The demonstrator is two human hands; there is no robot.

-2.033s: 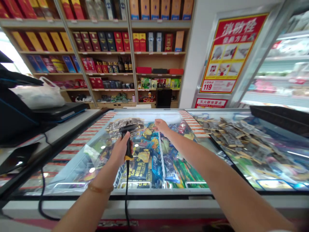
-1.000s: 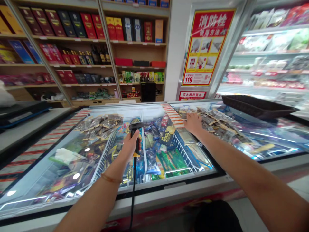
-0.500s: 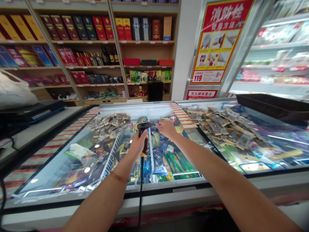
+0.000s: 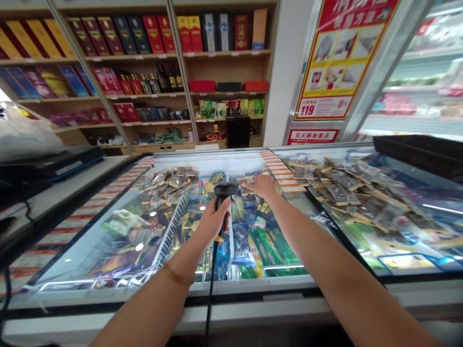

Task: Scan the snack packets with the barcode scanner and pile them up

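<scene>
My left hand (image 4: pixel 216 214) is wrapped around the grip of a black handheld barcode scanner (image 4: pixel 224 188), whose cord hangs down toward me. Just right of the scanner head, my right hand (image 4: pixel 263 186) has its fingers on a small flat packet (image 4: pixel 246 180), partly hidden by the hand. Both hands are above the glass top of a chest freezer (image 4: pixel 246 300). A pile of similar small brown-edged packets (image 4: pixel 168 183) lies on the left of the glass, and a larger packet pile (image 4: pixel 347 188) on the right.
Bagged goods (image 4: pixel 267 248) show through the glass. A dark tray (image 4: pixel 415 154) is at the right. On the left counter sit a black device (image 4: pixel 68 164) and a white plastic bag (image 4: pixel 27 130). Shelves of boxed goods (image 4: pixel 157 33) stand behind the freezer.
My right hand has shifted slightly right, away from the scanner, and its fingers look more extended. The scanner stays in my left hand. The view has tilted down and turned a little left.
</scene>
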